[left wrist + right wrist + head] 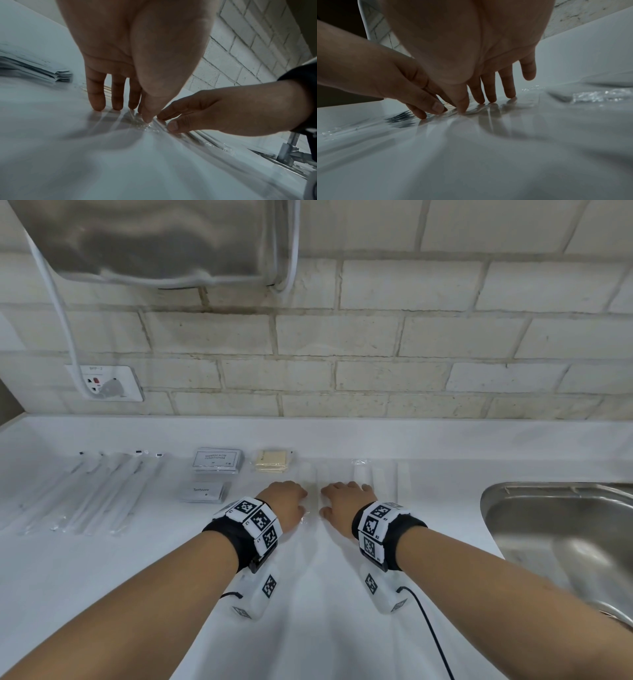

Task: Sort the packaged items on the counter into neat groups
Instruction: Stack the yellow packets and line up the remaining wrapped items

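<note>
My left hand [284,501] and right hand [346,501] lie side by side on the white counter [137,559], thumbs almost touching. Between and under them lie long white items in clear wrappers [313,491]. In the left wrist view my left hand [123,112] stands on straight fingertips, its thumb on the crinkled wrapper [150,128], with my right hand [171,121] touching the same wrapper's edge. The right wrist view has my right hand [479,104] pressing straight fingers on the clear film [496,108], and my left hand [429,109] beside it.
To the left lie several wrapped toothbrushes [96,491], a stack of shampoo sachets [216,460], toothpaste sachets [203,492] and yellowish packs [272,462]. More clear-wrapped white items [380,477] lie to the right, then a steel sink [561,529]. A socket [106,383] is on the brick wall.
</note>
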Demonstrator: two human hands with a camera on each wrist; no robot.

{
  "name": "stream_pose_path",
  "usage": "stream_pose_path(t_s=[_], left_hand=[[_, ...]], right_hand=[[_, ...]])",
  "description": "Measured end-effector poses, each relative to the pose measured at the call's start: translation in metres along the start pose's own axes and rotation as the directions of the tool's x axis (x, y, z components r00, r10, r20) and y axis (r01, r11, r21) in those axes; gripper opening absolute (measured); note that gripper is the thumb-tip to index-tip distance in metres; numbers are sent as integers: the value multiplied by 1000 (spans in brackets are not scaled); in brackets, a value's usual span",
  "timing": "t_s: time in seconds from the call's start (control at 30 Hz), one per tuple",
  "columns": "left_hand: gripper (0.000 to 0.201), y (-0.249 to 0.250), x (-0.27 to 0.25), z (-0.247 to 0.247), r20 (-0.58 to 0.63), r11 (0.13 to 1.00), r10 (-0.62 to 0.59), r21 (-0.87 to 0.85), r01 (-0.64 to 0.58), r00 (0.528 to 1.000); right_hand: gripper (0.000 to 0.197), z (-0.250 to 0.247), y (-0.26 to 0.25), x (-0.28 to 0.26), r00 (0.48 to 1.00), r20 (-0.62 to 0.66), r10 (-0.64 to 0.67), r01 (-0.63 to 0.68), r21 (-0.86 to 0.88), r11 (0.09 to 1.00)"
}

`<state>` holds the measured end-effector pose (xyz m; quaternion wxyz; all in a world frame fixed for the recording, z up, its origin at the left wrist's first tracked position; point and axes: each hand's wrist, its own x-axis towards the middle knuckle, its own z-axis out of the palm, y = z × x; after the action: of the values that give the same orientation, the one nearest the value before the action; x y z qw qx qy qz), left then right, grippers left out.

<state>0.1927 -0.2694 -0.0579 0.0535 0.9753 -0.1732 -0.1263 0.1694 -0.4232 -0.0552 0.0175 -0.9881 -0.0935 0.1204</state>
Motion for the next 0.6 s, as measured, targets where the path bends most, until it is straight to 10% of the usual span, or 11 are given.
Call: stream_pose_path(t_s=[0.6], left_hand=[[52, 5, -8, -12, 9, 992, 4, -125, -3, 1000]], right_hand=[[55, -7, 12, -9, 1000, -23, 17, -15, 90, 996]])
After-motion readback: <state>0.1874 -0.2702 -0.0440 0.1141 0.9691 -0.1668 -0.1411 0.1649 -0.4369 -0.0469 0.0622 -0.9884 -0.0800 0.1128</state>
